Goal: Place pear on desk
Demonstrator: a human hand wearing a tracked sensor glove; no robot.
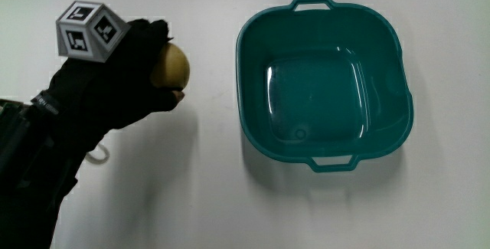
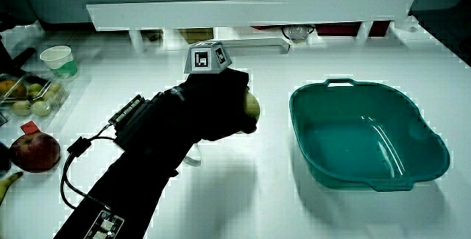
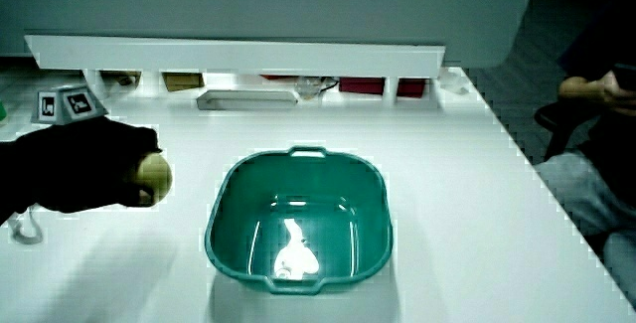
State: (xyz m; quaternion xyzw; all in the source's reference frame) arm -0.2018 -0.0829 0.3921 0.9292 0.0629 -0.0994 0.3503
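pear mostly hidden by the hand's fingers, forearm cut off

hand gripping pear, beside teal basin, apart from it. patterned cube on hand's back.

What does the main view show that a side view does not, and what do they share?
Only the main view looks straight down into the empty basin. Only a side view shows an apple, a cup and a low partition at the table's edge. Both show the hand closed on the pear beside the basin, above the table.
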